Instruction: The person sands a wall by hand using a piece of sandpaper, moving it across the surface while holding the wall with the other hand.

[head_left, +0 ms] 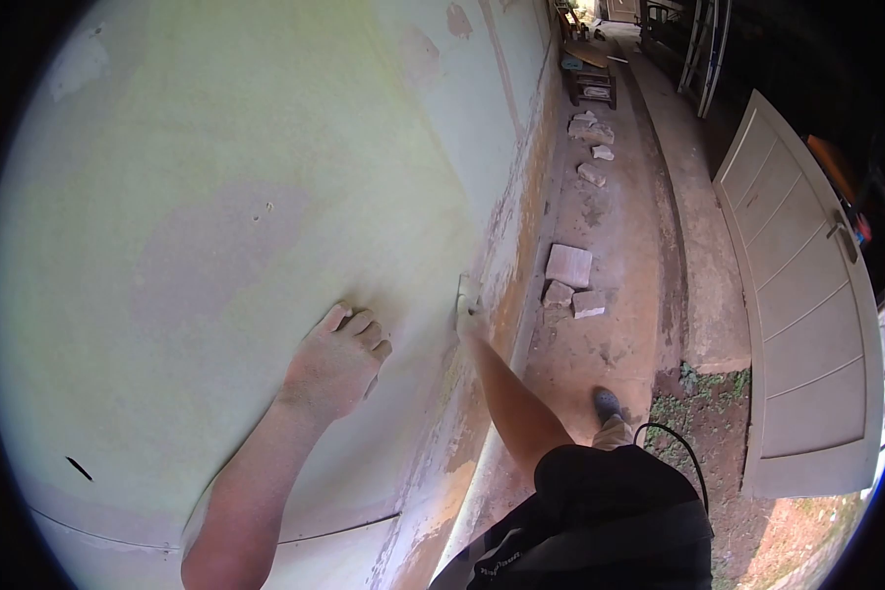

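Note:
A large pale green wall (383, 197) with lilac-grey worn patches fills the left and middle of the view. Against it rests my left hand (336, 366), dusty, its fingers curled in like a loose fist and nothing visible in them. Farther along, near the wall's lower edge, my right hand (470, 323) is closed around a narrow pale piece (463, 287) pressed to the surface. The piece is nearly the wall's colour, so its kind cannot be made out. The right fingers are partly hidden by the hand itself.
Peeling paint and a brown band (506, 320) run along the wall's foot. Broken stone blocks (569, 265) lie on the concrete floor (619, 265), with more rubble (590, 128) farther off. A detached-looking cream door (801, 305) stands at the right. A black cable (693, 452) curves beside my shoe (606, 403).

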Demonstrator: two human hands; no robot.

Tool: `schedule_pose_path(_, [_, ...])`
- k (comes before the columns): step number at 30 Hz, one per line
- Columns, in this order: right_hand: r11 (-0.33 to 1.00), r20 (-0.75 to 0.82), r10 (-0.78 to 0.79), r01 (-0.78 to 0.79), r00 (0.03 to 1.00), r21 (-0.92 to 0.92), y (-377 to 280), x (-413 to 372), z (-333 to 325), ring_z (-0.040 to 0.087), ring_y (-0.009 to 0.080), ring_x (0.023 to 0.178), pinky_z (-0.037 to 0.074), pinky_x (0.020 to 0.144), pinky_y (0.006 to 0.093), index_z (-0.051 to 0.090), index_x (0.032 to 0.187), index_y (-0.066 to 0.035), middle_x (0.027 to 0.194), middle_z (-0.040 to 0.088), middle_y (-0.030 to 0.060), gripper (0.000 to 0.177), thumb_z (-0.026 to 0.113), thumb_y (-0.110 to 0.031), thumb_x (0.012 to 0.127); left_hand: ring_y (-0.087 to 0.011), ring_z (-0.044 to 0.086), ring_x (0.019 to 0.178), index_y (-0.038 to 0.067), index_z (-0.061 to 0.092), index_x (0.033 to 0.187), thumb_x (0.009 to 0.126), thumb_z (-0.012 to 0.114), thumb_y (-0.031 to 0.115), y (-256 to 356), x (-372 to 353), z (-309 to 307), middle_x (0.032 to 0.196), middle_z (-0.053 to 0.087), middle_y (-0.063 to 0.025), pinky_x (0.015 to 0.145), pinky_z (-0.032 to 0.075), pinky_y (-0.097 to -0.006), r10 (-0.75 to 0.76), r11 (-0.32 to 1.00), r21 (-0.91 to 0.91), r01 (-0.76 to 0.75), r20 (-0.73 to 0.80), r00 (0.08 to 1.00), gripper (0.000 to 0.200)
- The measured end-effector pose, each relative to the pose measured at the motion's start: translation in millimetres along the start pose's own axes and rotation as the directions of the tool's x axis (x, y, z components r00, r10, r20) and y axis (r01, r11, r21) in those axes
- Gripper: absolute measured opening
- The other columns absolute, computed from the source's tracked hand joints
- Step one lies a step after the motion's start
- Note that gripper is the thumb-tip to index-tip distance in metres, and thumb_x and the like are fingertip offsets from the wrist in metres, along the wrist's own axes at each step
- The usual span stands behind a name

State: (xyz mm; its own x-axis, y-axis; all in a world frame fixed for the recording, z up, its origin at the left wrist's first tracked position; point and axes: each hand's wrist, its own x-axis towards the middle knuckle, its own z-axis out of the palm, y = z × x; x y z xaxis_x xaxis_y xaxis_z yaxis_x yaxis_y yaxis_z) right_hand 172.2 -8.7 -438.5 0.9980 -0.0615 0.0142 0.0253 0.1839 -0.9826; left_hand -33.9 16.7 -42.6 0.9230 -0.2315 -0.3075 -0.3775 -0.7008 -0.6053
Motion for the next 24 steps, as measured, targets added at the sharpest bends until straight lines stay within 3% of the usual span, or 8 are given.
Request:
schedule_pose_path(4, [0.983, 0.116, 0.145, -0.156, 0.983, 0.095, -20, -29, -7, 0.069, 0.0229, 0.112, 0.052, 0.096, 0.0329, 0.063, 0.139, 0.001, 0.123, 0.073, 0.0138, 0.04, 0.064, -0.021, 0.106, -0.0149, 0.052, 0.136, 0.016, 0.071, 0.116, 0.093, 0.067, 0.028, -1, 0, 3, 0.125, 0.066, 0.0016, 0.119, 0.033, -0.0384, 0.002, 1.0, 0.018, -0.002, -0.036, 0.999, 0.026])
schedule_pose_path(6, [0.976, 0.188, -0.186, 0.158, 0.964, 0.152, -37, -78, -17, 0.059, 0.0338, 0.131, 0.046, 0.109, 0.0391, 0.06, 0.141, 0.003, 0.143, 0.061, 0.0212, 0.043, 0.065, -0.018, 0.103, -0.0148, 0.052, 0.136, 0.016, 0.071, 0.116, 0.093, 0.067, 0.028, -1, 1, 4, 0.124, 0.066, 0.0016, 0.119, 0.033, -0.0383, 0.002, 1.0, 0.012, -0.002, -0.047, 0.999, 0.026])
schedule_pose_path(9, [0.951, 0.178, -0.304, 0.311, 0.936, -0.007, -24, -110, -14, 0.053, 0.036, 0.138, 0.042, 0.114, 0.0406, 0.059, 0.143, 0.003, 0.15, 0.055, 0.0222, 0.045, 0.065, -0.015, 0.103, -0.0147, 0.052, 0.135, 0.016, 0.071, 0.114, 0.093, 0.067, 0.029, 0, 0, 5, 0.124, 0.066, 0.0018, 0.118, 0.033, -0.0381, 0.018, 1.0, 0.007, -0.018, -0.043, 0.999, 0.025])
schedule_pose_path(12, [0.97, 0.05, -0.242, 0.243, 0.969, -0.002, -10, -65, -10, 0.066, 0.0216, 0.116, 0.049, 0.101, 0.032, 0.062, 0.141, 0.0, 0.126, 0.07, 0.0125, 0.039, 0.062, -0.015, 0.105, -0.0148, 0.053, 0.134, 0.016, 0.071, 0.111, 0.092, 0.068, 0.028, -2, 1, 3, 0.122, 0.066, 0.0019, 0.117, 0.034, -0.0377, 0.023, 0.999, 0.042, -0.021, -0.068, 0.997, 0.023])
schedule_pose_path(14, [1.0, 0.093, 0.019, -0.018, 0.995, -0.02, 41, -15, 0, 0.068, 0.0238, 0.118, 0.05, 0.1, 0.0324, 0.06, 0.144, -0.001, 0.123, 0.073, 0.0159, 0.042, 0.062, -0.02, 0.106, -0.015, 0.054, 0.133, 0.016, 0.071, 0.11, 0.092, 0.068, 0.028, 0, 1, 5, 0.119, 0.066, 0.0021, 0.115, 0.035, -0.0373, 0.023, 1.0, 0.016, -0.022, -0.066, 0.998, 0.022])
schedule_pose_path(17, [0.997, -0.04, 0.072, -0.073, 0.997, -0.036, 28, 10, 2, 0.07, 0.0235, 0.112, 0.051, 0.095, 0.0331, 0.065, 0.139, -0.003, 0.114, 0.075, 0.0144, 0.041, 0.063, -0.028, 0.107, -0.0152, 0.054, 0.132, 0.016, 0.071, 0.109, 0.091, 0.068, 0.028, 0, 2, 6, 0.118, 0.066, 0.0019, 0.115, 0.035, -0.0374, 0.021, 1.0, 0.001, -0.021, -0.061, 0.998, 0.021])
schedule_pose_path(19, [0.99, -0.041, -0.013, 0.007, 0.999, -0.144, -22, -22, -1, 0.07, 0.024, 0.111, 0.052, 0.095, 0.0346, 0.07, 0.13, 0.0, 0.116, 0.075, 0.0156, 0.039, 0.062, -0.03, 0.107, -0.0152, 0.054, 0.132, 0.016, 0.071, 0.109, 0.091, 0.068, 0.028, -1, 2, 7, 0.118, 0.066, 0.0018, 0.115, 0.035, -0.0376, 0.015, 1.0, -0.014, -0.016, -0.076, 0.997, 0.021])
schedule_pose_path(24, [0.974, 0.213, -0.136, 0.092, 0.967, 0.205, -109, -147, 8, 0.064, 0.0298, 0.125, 0.047, 0.107, 0.0372, 0.068, 0.128, 0.008, 0.134, 0.067, 0.023, 0.04, 0.057, -0.025, 0.11, -0.0156, 0.054, 0.132, 0.016, 0.071, 0.11, 0.089, 0.069, 0.027, 0, 0, 13, 0.119, 0.066, 0.0015, 0.116, 0.034, -0.0378, 0.024, 1.0, 0.002, -0.024, -0.1, 0.995, 0.023])
